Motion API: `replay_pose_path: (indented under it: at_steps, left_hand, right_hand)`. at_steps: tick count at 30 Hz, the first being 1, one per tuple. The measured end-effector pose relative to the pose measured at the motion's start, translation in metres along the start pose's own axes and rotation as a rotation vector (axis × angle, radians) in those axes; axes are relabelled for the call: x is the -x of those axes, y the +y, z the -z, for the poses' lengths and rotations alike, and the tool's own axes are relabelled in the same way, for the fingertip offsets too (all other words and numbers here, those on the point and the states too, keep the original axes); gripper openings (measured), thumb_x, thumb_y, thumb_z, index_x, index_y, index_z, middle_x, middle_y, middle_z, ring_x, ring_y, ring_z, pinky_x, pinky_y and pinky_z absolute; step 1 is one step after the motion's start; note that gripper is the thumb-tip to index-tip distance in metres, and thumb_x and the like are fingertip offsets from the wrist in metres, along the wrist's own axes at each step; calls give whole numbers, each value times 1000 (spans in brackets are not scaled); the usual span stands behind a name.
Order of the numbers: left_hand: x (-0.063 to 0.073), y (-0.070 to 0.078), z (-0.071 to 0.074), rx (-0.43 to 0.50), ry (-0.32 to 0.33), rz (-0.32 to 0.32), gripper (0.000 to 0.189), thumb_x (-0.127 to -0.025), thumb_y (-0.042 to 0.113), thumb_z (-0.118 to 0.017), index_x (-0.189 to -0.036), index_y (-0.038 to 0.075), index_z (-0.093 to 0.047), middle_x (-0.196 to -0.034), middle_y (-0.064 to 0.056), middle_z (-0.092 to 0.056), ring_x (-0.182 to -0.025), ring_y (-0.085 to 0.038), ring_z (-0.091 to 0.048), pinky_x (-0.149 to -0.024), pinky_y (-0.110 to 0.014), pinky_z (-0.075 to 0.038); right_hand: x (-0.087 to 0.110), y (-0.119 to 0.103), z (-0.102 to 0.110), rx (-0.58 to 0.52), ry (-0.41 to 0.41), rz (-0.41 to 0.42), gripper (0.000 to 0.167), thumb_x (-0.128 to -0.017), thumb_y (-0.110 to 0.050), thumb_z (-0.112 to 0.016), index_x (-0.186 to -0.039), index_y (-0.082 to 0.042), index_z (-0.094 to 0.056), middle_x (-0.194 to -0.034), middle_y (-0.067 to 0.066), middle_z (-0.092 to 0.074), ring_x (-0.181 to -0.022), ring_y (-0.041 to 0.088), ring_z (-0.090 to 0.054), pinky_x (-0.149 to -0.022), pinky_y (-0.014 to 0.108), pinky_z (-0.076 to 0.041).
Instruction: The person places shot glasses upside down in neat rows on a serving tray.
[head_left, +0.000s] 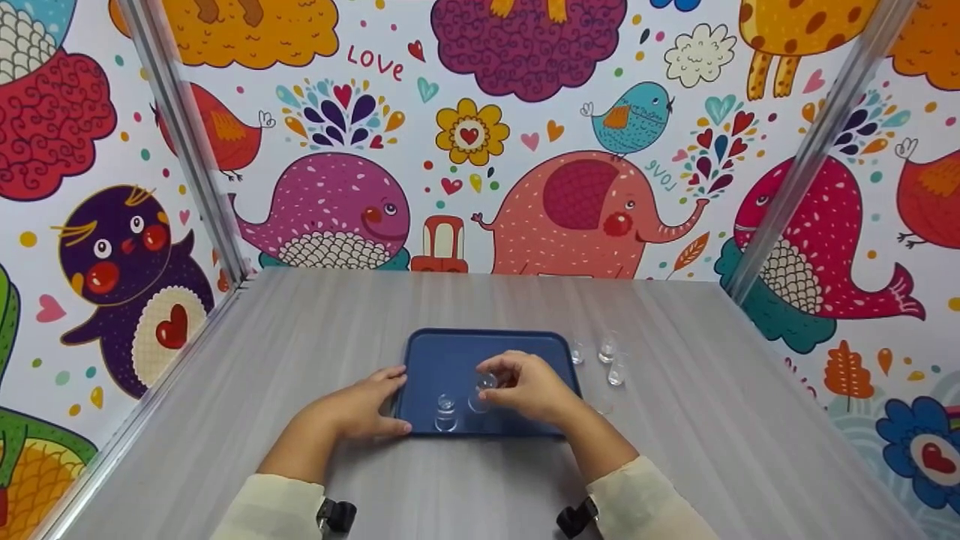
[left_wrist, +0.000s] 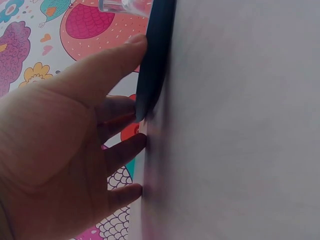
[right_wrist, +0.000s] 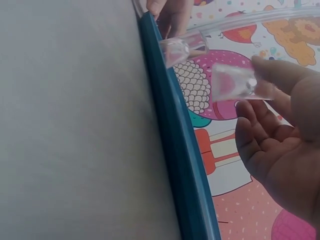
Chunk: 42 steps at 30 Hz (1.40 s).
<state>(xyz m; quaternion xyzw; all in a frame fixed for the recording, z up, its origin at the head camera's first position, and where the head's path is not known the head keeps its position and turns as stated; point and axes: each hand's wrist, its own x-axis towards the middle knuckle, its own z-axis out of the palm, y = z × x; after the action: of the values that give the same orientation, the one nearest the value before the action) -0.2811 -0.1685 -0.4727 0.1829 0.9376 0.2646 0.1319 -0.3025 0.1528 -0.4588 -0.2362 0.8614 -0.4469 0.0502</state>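
Observation:
A blue rectangular tray [head_left: 450, 349] lies on the table in the head view. At its left edge rests my left hand [head_left: 364, 409], fingers spread, thumb near the front corner. The left wrist view shows the thumb [left_wrist: 117, 65] against the tray's rim [left_wrist: 156, 55]. My right hand [head_left: 532, 386] pinches a small clear shot glass [right_wrist: 232, 82] between thumb and fingers, above the tray's middle. Another clear shot glass [head_left: 445, 416] stands on the tray near the front left, also visible beyond the rim in the right wrist view.
Right of the tray, several more clear glasses [head_left: 616, 373] stand on the grey wood-grain table [head_left: 322, 322]; the right forearm passes close to them. Behind the table rises a wall with cartoon animals [head_left: 570, 217], and metal posts [head_left: 191, 150] mark the corners.

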Motion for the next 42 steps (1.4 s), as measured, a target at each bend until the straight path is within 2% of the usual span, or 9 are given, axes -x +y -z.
replay_pose_path:
  at_steps: [6, 13, 20, 24, 29, 34, 38, 42]
  left_hand:
    - [2, 2, 2, 14, -4, -10, 91, -92, 37, -85, -162, -2, -41, -176, -12, -31, -163, -43, -30, -132, -62, -29]
    - [2, 1, 2, 8, -5, -14, 91, -92, 38, -84, -162, -2, -41, -177, -12, -31, -163, -44, -29, -132, -62, -28]
    - [1, 0, 2, -2, -3, 8, 91, -92, 40, -84, -163, 1, -42, -177, -10, -31, -163, -42, -30, -132, -61, -29]
    - [1, 2, 2, -6, 0, 9, 91, -92, 40, -84, -163, 1, -42, -177, -11, -32, -163, -42, -30, -132, -61, -29]
    - [0, 2, 1, -1, 3, -9, 91, -92, 38, -84, -162, -1, -41, -176, -12, -32, -163, -43, -29, -132, -61, -28]
    - [-1, 0, 0, -5, 9, -10, 91, -92, 38, -84, -162, -1, -42, -176, -12, -32, -163, -43, -30, -132, -61, -29]
    - [-1, 0, 0, -4, 8, -1, 91, -91, 39, -85, -162, -1, -43, -176, -11, -32, -162, -42, -31, -131, -61, -30]
    - [0, 1, 0, 0, 6, 14, 91, -91, 39, -85, -162, 0, -43, -177, -9, -31, -163, -41, -30, -132, -60, -29]
  right_hand:
    - [-1, 2, -9, 32, -43, 17, 37, -89, -13, -85, -125, -9, -78, -112, 2, -76, -99, 14, -68, -84, 22, -57]
    - [-1, 4, -20, 91, -91, 1, 33, -89, -13, -86, -121, -14, -80, -111, -1, -77, -101, 12, -68, -90, 29, -59]
    - [-1, 2, -31, 53, -106, -4, 32, -91, -13, -84, -122, -16, -80, -117, -3, -78, -104, 11, -70, -95, 31, -60]
    - [-1, 1, -29, 44, -112, -11, 33, -92, -15, -84, -125, -16, -78, -121, -2, -78, -109, 13, -71, -101, 38, -61]
    - [2, -1, -11, -23, -105, 2, 43, -93, -21, -84, -133, -9, -73, -132, 9, -77, -123, 24, -73, -109, 49, -58]
    - [5, 1, 17, -88, -18, 38, 41, -96, -20, -80, -134, -5, -71, -132, 21, -75, -121, 31, -74, -103, 44, -61]
    - [8, 9, 38, -78, 66, 37, 39, -99, -22, -78, -133, -6, -71, -130, 21, -76, -119, 31, -75, -99, 39, -62]
    - [14, 20, 57, -71, 149, -38, 40, -98, -27, -79, -135, -12, -71, -131, 15, -76, -120, 27, -74, -100, 38, -63]
